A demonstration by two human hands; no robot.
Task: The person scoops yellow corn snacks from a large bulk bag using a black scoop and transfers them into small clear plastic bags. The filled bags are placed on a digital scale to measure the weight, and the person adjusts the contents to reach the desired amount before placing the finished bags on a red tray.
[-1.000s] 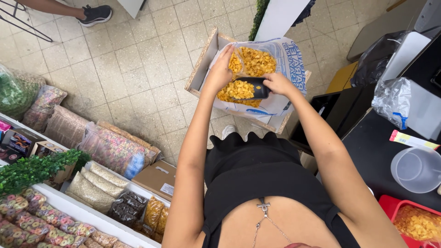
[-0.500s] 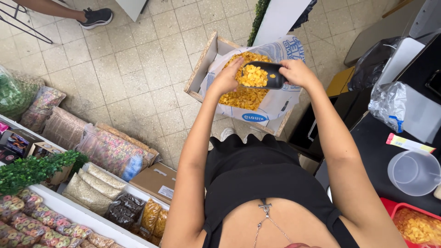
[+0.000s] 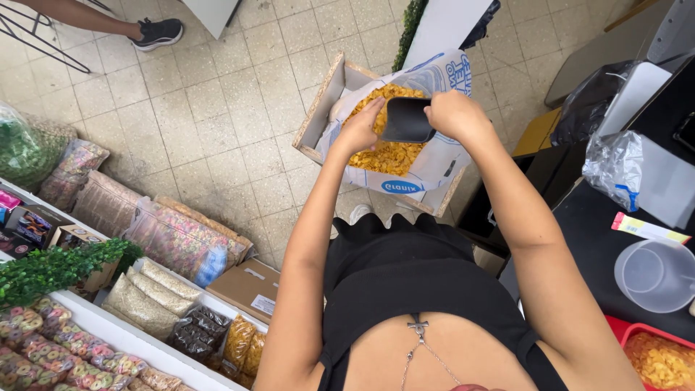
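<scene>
Her right hand (image 3: 450, 116) gripped a black scoop (image 3: 407, 120) dipped into the yellow cereal (image 3: 391, 156) while her left hand (image 3: 360, 129) pinched the sack (image 3: 441, 156) open in the box (image 3: 326, 108) on the floor, no scoopful lifted out yet.

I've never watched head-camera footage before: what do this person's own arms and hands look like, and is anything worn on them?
Both arms are bare from shoulder to wrist: no sleeves, gloves or watch show. The left hand and right hand are bare too; no rings can be made out on the fingers. The only clothing in view is a black sleeveless top, with a thin silver chain hanging over it.
</scene>
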